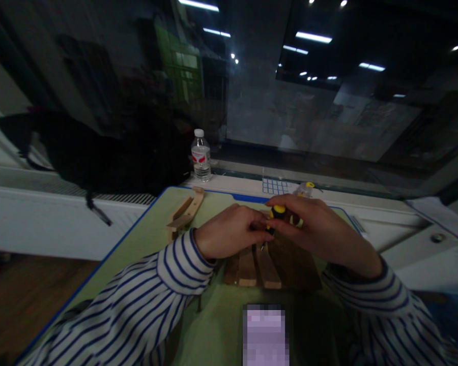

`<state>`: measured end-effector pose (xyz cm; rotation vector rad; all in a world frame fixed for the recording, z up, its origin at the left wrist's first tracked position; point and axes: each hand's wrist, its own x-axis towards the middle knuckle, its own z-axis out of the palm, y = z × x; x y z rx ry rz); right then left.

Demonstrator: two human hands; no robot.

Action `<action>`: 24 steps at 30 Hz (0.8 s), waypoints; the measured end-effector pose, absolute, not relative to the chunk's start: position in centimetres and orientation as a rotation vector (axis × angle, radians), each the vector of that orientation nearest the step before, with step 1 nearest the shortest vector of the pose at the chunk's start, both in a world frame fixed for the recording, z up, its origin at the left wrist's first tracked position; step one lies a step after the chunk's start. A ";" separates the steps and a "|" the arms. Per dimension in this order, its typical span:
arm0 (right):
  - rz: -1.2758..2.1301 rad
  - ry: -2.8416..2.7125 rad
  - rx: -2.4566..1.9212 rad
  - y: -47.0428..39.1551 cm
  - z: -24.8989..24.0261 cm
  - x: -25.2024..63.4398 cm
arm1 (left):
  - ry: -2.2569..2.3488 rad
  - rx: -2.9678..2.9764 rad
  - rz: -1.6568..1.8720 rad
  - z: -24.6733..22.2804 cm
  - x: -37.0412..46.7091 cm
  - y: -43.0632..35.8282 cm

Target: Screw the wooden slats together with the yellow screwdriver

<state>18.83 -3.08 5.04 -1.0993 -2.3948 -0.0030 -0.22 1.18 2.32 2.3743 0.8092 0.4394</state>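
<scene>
A short screwdriver [278, 209] with a yellow and black handle is gripped by the fingers of my right hand [322, 229], its tip pointing down. My left hand [229, 231] comes in from the other side, thumb and fingers pinched around the screwdriver's lower part. Beneath the hands, two pale wooden strips [247, 269] lie side by side on a dark brown board [297, 264]. The tip is close to the right-hand strip [269, 269]; whether it touches a screw there is too small to tell. My fingers cover the strips' far ends.
A light wooden frame piece [191, 208] rests on the green table [137, 254] at left. A pixelated phone [265, 335] lies in front. On the sill are a water bottle [201, 160], a blue grid sheet [274, 186] and a clear item with a yellow top [306, 189]. A black bag [99, 152] sits left.
</scene>
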 end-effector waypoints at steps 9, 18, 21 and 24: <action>-0.035 -2.392 -1.082 -2.9 4.9 18.8 | 0.812 2.391 0.445 2.3 -0.2 1.1; -0.032 -2.392 -1.095 -3.2 5.1 18.7 | 0.849 2.399 0.508 2.4 -0.1 1.0; 0.011 -2.404 -1.111 -3.1 5.0 18.8 | 0.864 2.408 0.514 2.4 -0.1 0.9; 0.024 -2.407 -1.101 -3.2 4.9 19.0 | 0.856 2.407 0.501 2.4 -0.2 0.9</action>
